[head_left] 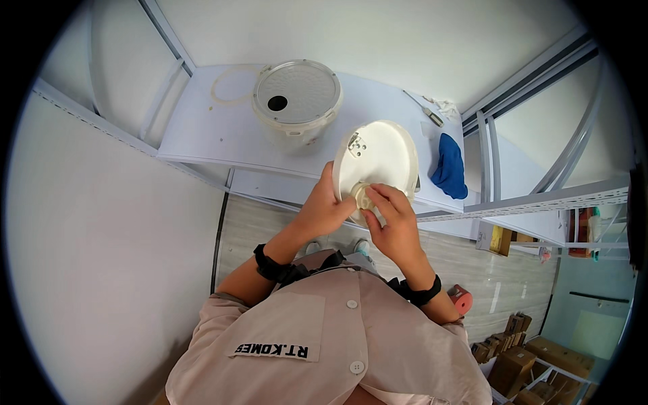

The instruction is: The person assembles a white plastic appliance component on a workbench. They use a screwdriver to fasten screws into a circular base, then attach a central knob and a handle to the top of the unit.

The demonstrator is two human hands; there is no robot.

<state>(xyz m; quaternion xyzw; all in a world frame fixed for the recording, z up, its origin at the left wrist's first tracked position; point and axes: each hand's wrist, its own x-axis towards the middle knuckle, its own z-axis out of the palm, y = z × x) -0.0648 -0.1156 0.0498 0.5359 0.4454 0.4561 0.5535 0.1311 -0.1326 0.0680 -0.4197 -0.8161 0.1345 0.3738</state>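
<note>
My left hand grips a white oval-looking lid by its left edge, holding it tilted up in front of the shelf. A small cluster of dark and metallic parts sits near the lid's upper left. My right hand is closed, with its thumb and fingers pinching a small round cream cap at the lid's lower part. The left thumb also reaches to this cap. Whether the cap is fixed to the lid, I cannot tell.
On the white shelf stands a white bucket-shaped container with a grey perforated top and a dark hole. Left of it lies a thin cream ring. To the right are a screwdriver and a blue cloth. Metal frame posts flank the shelf.
</note>
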